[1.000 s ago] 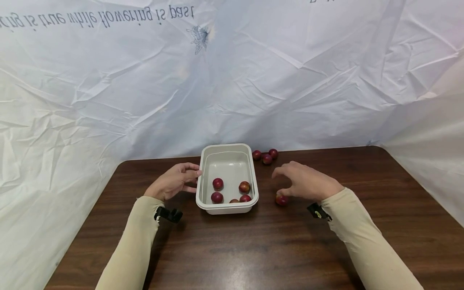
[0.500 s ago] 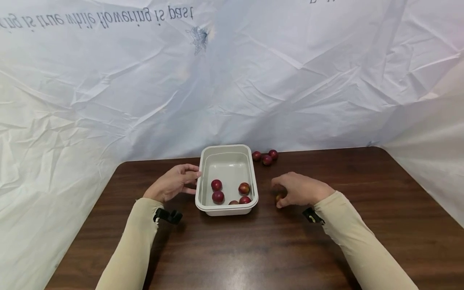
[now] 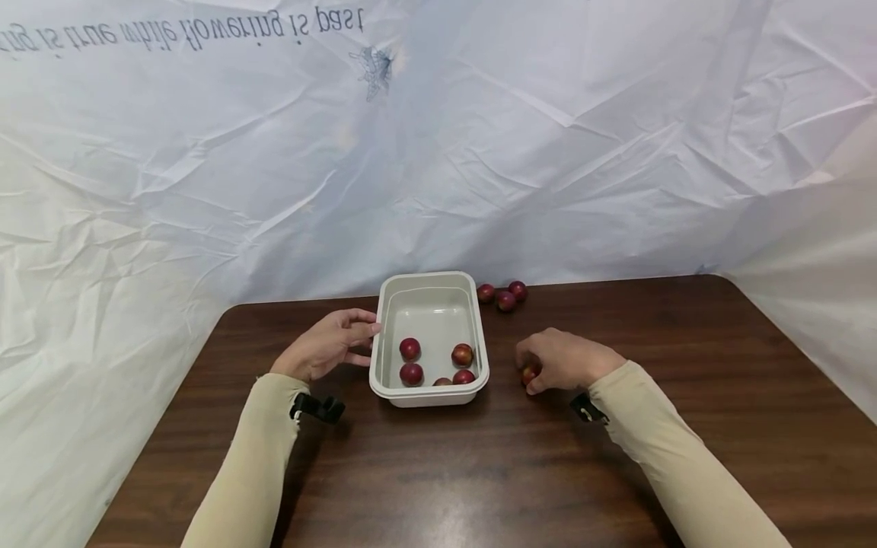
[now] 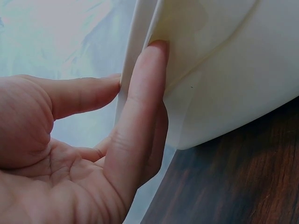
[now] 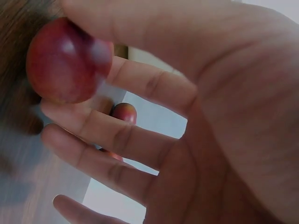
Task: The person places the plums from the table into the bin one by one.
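A white rectangular plastic tub (image 3: pixel 432 397) stands on the table with several red plums inside, among them a plum (image 3: pixel 411 374) near its front left. My left hand (image 3: pixel 330 344) rests at the tub's left side; in the left wrist view its fingertips touch the wall just under the rim, fingers fairly straight. To the right of the tub, my right hand (image 3: pixel 567 361) pinches a plum (image 5: pixel 70 60) between thumb and fingers, low over the table. Whether that plum touches the table I cannot tell.
Behind the tub's right corner lie 3 more plums, one of them a dark red plum (image 3: pixel 505 301). The dark brown wooden table (image 3: pixel 438 472) ends at a white hanging sheet (image 3: pixel 479 190) at the back and sides.
My right hand has come down and slightly left, closing its fingers round the plum on the right. The left hand and the tub have stayed put.
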Action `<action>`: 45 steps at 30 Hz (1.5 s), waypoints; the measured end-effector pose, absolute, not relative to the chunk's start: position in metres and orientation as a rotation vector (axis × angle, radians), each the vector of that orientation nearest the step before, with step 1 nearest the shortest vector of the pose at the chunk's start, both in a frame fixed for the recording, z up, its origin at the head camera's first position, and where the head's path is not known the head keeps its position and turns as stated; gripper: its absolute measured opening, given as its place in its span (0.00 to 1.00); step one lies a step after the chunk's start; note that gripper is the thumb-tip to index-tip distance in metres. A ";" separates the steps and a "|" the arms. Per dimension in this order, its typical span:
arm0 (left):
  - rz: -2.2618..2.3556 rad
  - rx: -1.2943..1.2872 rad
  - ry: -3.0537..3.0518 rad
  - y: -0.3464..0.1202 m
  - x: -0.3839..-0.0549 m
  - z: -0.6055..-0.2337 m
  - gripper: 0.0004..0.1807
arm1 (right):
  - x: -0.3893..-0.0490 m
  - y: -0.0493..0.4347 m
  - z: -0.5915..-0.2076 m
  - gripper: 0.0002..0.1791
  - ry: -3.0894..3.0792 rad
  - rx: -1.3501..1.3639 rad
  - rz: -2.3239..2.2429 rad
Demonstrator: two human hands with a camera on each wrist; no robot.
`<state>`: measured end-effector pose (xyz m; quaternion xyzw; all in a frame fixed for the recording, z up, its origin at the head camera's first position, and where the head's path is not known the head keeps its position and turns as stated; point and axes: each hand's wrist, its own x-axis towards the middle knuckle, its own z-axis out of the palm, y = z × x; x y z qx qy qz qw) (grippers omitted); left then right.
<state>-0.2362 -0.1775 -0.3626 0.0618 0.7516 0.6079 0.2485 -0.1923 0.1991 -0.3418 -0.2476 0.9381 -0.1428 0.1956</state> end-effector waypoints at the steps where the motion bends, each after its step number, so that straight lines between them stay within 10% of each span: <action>1: 1.656 0.167 2.050 -0.178 -0.236 -0.362 0.27 | -0.193 0.199 -0.342 0.14 2.629 -0.690 -0.395; 45: 1.685 0.163 2.041 -0.177 -0.235 -0.362 0.26 | -0.181 0.196 -0.322 0.09 3.039 -1.075 -0.331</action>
